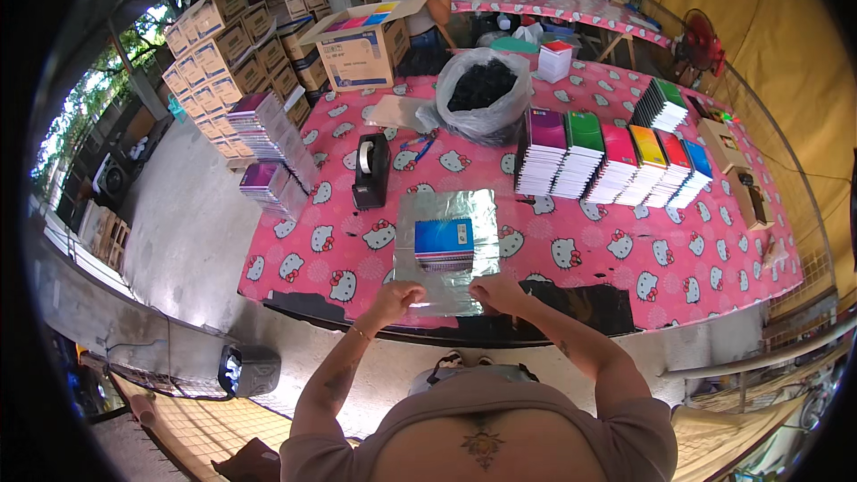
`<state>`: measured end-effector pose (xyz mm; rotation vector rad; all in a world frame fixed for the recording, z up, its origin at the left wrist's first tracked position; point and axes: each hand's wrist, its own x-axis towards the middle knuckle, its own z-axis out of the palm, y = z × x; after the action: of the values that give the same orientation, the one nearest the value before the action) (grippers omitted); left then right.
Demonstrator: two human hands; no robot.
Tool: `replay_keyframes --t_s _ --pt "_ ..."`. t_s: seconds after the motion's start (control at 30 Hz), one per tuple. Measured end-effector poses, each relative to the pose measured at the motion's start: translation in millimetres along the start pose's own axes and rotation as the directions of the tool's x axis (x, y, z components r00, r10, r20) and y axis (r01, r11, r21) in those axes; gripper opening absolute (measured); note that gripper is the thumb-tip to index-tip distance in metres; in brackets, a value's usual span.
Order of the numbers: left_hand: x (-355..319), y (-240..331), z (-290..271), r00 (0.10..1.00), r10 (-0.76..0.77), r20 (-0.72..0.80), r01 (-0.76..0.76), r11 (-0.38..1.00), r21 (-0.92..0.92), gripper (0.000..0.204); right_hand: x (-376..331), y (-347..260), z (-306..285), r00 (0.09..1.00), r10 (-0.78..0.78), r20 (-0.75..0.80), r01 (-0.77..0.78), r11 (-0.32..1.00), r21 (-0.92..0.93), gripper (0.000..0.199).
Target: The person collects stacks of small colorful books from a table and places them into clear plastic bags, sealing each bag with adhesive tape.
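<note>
A small stack of spiral notebooks (444, 244), blue cover on top, lies on a clear, shiny plastic sheet (486, 214) spread on the table in front of me. My left hand (399, 300) is closed at the sheet's near left edge, pinching the film. Opposite it, my right hand (500, 293) is closed on the near right edge. Both hands are just this side of the stack and apart from it. Beyond the sheet's left side stands a black tape dispenser (371, 170). Scissors with blue handles (416, 148) lie past it.
Tall notebook stacks in several colours (616, 165) line the table's right. A plastic bag of black items (482, 94) stands at the far middle. Wrapped notebook bundles (268, 156) and cartons (214, 62) rise at left. A co-worker holds a notebook behind an open carton (361, 58).
</note>
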<state>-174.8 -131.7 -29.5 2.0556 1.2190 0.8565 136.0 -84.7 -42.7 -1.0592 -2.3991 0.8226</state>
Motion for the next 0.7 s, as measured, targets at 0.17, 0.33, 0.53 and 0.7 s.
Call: replay_keyframes --t_s 0.17,0.33,0.53,0.7 --pt "-5 10 0 0.994 0.104 0.038 -0.111 0.937 0.332 0.025 0 2 0 0.993 -0.111 0.039 0.112 0.994 -0.011 0.013" --pt "-6 9 -6 0.996 -0.078 -0.049 0.088 0.966 0.243 0.016 1 -19 -12 0.996 -0.037 -0.085 0.037 0.999 -0.006 0.015" --pt "26 -6 -43 0.953 -0.213 -0.216 0.23 0.972 0.053 0.019 23 -42 -55 0.999 -0.031 -0.03 0.026 0.989 -0.146 0.014" --pt "70 -26 -67 0.918 -0.345 -0.194 0.308 0.93 -0.199 0.022 45 -57 -65 0.868 0.013 -0.496 -0.133 0.969 -0.207 0.024"
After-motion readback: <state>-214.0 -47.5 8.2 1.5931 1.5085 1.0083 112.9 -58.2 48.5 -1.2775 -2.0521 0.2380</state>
